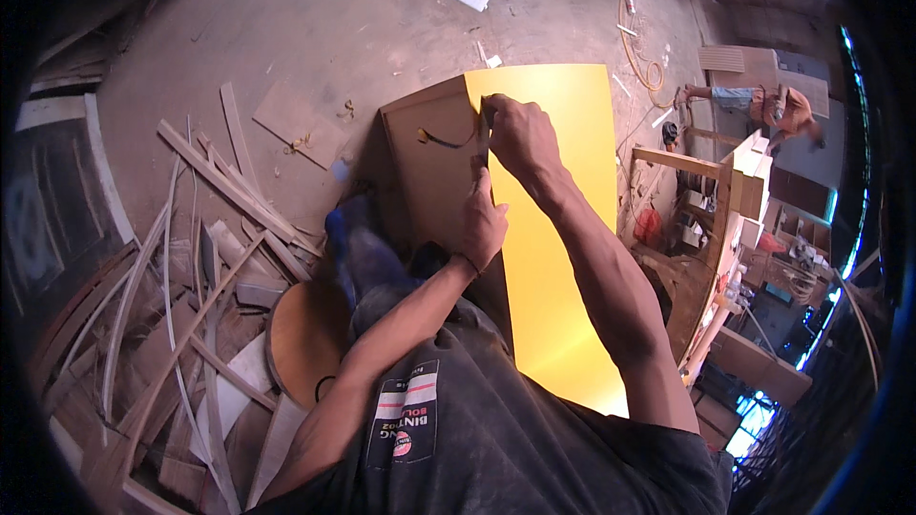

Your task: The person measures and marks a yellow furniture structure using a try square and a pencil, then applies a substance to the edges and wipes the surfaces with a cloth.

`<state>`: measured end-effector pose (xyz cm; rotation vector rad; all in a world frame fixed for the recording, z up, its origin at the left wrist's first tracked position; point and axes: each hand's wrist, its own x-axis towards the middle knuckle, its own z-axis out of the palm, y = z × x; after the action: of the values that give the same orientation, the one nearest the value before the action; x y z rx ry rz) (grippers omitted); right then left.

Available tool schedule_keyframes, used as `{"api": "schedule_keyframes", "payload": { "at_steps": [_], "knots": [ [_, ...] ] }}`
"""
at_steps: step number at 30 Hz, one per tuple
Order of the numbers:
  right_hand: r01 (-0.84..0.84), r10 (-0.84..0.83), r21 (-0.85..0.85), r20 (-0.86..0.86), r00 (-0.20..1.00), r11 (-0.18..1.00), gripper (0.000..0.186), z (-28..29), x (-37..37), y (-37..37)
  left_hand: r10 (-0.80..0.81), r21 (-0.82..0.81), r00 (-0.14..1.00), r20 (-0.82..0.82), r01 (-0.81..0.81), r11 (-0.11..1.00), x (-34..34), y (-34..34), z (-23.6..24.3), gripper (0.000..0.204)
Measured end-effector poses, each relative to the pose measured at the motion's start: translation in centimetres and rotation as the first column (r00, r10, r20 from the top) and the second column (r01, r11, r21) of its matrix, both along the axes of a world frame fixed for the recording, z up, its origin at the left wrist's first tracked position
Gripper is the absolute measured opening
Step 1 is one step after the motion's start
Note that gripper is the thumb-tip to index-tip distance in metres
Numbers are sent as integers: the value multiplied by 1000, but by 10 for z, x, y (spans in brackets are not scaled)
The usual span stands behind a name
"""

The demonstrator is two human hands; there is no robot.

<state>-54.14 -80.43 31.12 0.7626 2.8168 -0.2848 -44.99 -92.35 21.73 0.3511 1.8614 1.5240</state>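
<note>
A box-like wooden piece (pixel 425 157) with a glossy yellow face (pixel 558 257) stands in front of me. At its upper left edge my right hand (pixel 523 141) is closed round the top of a thin dark piece (pixel 483 138), whose exact kind I cannot make out. Just below, my left hand (pixel 485 221) is closed at the same edge, thumb pointing up against the thin piece's lower end. Its other fingers are partly hidden. On the brown side of the box, a dark curved strip (pixel 447 141) shows near my hands.
Wood offcuts and long strips (pixel 205 324) lie heaped at the left, beside a round wooden top (pixel 305 343). A flat board (pixel 301 124) rests on the floor. Rightward stand a cluttered workbench (pixel 720 229), a yellow hose (pixel 652 76) and another person (pixel 787 113) bending over.
</note>
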Motion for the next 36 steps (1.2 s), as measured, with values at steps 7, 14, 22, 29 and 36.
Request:
{"api": "schedule_keyframes", "payload": {
  "at_steps": [7, 14, 22, 29, 36],
  "knots": [
    [49, -57, -74, -102, 993, 996, 15, 16, -5, 5, 82, 91, 997, -15, -81, 993, -21, 12, 2, 72],
    [26, -26, -37, -11, 1000, 999, 13, 2, -35, 13, 71, 36, 997, -39, -70, 997, -38, 14, 5, 73],
    [83, -85, -57, -35, 996, 995, 30, 22, -44, 9, 49, 30, 991, -123, -46, 999, -51, 20, 0, 76],
    [95, -92, -51, 50, 994, 994, 30, 2, -55, 25, 18, 3, 1000, -7, -18, 1000, -59, 24, -4, 78],
    [-71, 77, -57, 113, 991, 996, 13, 5, -79, 17, -2, 28, 997, 75, -1, 1000, -73, 25, -8, 72]
  ]
}}
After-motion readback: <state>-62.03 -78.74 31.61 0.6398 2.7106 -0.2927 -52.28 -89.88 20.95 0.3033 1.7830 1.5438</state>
